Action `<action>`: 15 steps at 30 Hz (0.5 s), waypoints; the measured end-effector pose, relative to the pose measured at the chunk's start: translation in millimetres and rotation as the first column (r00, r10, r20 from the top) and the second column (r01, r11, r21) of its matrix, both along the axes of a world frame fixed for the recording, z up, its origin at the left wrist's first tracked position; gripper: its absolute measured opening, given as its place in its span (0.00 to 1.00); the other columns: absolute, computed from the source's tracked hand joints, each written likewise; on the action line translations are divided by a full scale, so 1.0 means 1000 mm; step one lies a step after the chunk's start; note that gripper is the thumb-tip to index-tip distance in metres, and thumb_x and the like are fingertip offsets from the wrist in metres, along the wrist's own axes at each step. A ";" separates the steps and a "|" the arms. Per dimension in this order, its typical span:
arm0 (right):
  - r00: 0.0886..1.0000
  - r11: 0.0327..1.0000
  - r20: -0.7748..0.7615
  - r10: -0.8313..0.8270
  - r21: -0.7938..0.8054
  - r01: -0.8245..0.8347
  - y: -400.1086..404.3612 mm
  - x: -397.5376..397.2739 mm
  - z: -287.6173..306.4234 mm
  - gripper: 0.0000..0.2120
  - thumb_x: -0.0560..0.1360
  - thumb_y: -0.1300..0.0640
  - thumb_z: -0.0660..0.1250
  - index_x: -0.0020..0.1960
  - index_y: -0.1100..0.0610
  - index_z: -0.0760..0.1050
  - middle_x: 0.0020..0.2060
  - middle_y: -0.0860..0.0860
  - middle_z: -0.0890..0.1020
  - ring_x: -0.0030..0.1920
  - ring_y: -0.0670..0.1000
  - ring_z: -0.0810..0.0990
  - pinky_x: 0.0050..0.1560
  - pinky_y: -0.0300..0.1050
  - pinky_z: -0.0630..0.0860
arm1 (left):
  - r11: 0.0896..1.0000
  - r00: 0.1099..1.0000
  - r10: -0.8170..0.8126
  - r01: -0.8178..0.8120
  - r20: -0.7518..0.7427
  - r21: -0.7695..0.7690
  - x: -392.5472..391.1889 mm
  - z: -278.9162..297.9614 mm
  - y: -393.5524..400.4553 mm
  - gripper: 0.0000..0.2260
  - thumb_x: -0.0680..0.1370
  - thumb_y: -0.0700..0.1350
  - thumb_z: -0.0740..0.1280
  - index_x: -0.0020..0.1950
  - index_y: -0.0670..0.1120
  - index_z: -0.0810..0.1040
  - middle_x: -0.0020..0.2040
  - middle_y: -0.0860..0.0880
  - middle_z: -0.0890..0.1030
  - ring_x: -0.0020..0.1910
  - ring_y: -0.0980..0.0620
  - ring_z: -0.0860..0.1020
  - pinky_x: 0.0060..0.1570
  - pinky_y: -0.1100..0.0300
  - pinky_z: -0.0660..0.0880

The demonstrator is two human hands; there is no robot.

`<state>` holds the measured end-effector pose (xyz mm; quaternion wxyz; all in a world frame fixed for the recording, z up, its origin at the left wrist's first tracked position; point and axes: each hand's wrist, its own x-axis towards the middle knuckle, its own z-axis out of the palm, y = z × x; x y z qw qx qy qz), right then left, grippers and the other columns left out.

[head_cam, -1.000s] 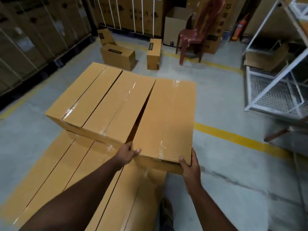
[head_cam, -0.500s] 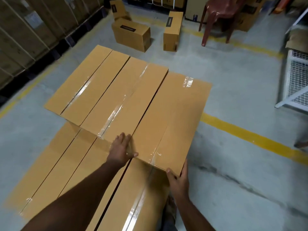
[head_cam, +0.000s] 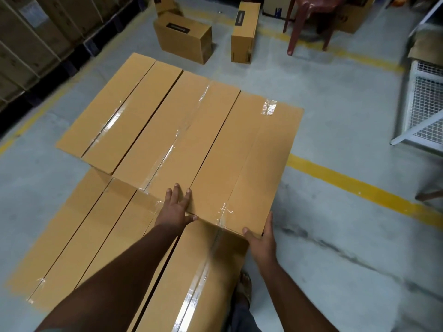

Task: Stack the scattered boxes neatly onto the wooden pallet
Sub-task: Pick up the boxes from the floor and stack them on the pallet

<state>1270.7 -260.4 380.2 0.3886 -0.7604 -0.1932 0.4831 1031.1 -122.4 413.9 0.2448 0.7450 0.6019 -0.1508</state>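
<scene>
A long taped cardboard box (head_cam: 254, 161) lies as the rightmost of three on the upper layer, tight against the middle box (head_cam: 177, 137). My left hand (head_cam: 176, 207) rests flat with straight fingers on the near ends, over the seam between these two boxes. My right hand (head_cam: 261, 238) holds the near right corner of the rightmost box, thumb on top and fingers down its side. A lower layer of boxes (head_cam: 79, 238) lies beneath and nearer me. The pallet is hidden under the stack.
Two loose boxes stand on the floor beyond: a wide one (head_cam: 183, 38) and an upright narrow one (head_cam: 245, 32). A red plastic chair (head_cam: 309, 22) is behind them. A white wire rack (head_cam: 424, 109) is at right. Stacked cartons (head_cam: 31, 39) line the left. My foot (head_cam: 244, 286) is beside the stack.
The rightmost box has come down and slid left, closing the gap to the middle box. My left hand moved from its near end up onto the box tops.
</scene>
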 end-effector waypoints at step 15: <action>0.977 0.986 0.209 0.043 -0.166 -0.008 -0.062 -0.006 0.029 0.17 0.80 0.60 0.68 0.69 0.56 0.74 0.65 0.55 0.80 0.62 0.58 0.79 0.55 0.47 0.75 | 0.963 0.952 0.183 -0.223 0.244 0.150 -0.035 0.011 -0.135 0.26 0.83 0.47 0.66 0.80 0.44 0.66 0.80 0.45 0.67 0.80 0.46 0.63 0.77 0.54 0.61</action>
